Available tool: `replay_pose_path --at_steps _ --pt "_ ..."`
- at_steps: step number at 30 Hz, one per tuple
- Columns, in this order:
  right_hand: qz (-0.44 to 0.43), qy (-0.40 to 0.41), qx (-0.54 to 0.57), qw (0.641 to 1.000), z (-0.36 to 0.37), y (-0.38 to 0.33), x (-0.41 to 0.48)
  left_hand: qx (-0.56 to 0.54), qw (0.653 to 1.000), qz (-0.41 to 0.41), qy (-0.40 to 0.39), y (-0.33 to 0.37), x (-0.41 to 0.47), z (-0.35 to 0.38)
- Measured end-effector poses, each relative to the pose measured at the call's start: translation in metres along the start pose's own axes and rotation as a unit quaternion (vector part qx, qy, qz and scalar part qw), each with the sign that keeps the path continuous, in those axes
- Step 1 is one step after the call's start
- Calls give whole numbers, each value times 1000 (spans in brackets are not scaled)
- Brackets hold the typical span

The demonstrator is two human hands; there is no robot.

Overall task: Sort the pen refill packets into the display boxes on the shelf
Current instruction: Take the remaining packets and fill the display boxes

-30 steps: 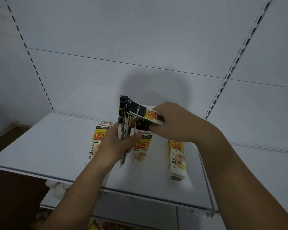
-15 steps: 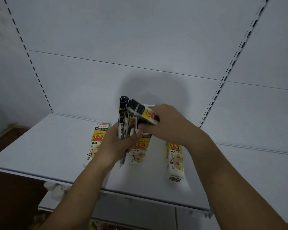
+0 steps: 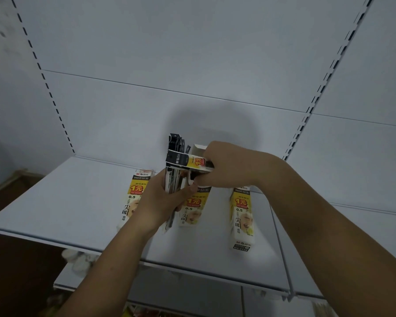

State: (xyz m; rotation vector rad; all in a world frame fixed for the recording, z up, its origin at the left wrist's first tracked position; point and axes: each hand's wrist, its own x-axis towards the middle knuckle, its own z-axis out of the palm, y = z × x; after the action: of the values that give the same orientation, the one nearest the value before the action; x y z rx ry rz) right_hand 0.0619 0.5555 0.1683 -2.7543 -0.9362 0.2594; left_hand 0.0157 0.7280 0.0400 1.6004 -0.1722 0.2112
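Note:
My left hand [image 3: 164, 203] grips an upright bundle of black pen refill packets [image 3: 175, 177] above the shelf. My right hand [image 3: 226, 165] holds a small yellow, black and white box or packet [image 3: 188, 160] laid crosswise against the top of the bundle. Three yellow and white display boxes lie on the white shelf [image 3: 55, 209]: a left box [image 3: 133, 197] partly behind my left hand, a middle box [image 3: 192, 210] under both hands, and a right box [image 3: 241, 217] in plain sight.
The shelf back panel [image 3: 192, 65] is bare white with slotted uprights at left and right. A second shelf section [image 3: 352, 236] joins on the right. Below the shelf edge lie pale crumpled items [image 3: 78, 259] and colourful goods.
My right hand has drawn the crosswise packet left, closer against the bundle. The left hand keeps its grip on the bundle, and the camera has shifted slightly.

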Motion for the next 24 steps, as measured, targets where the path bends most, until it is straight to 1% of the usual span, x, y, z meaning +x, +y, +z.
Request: replay_pose_path --at_steps 4,9,12,15,18,24 --pt "-16 -18 -19 1000 -2 -2 -1 -12 1000 -5 10 -2 1 -2" --pt "-31 -12 -30 999 -4 -4 0 9 1000 -1 2 -2 0 -2" --pt "-31 -27 -15 999 -2 -2 3 3 1000 -5 4 -2 0 0" --pt "-31 -47 -24 998 2 1 7 26 1000 -1 4 -3 1 0" --pt "-37 -63 -28 997 1 1 8 27 1000 1 8 -5 1 -2" --pt "-27 -45 -39 998 -2 -1 10 13 1000 -1 8 -6 0 -2"
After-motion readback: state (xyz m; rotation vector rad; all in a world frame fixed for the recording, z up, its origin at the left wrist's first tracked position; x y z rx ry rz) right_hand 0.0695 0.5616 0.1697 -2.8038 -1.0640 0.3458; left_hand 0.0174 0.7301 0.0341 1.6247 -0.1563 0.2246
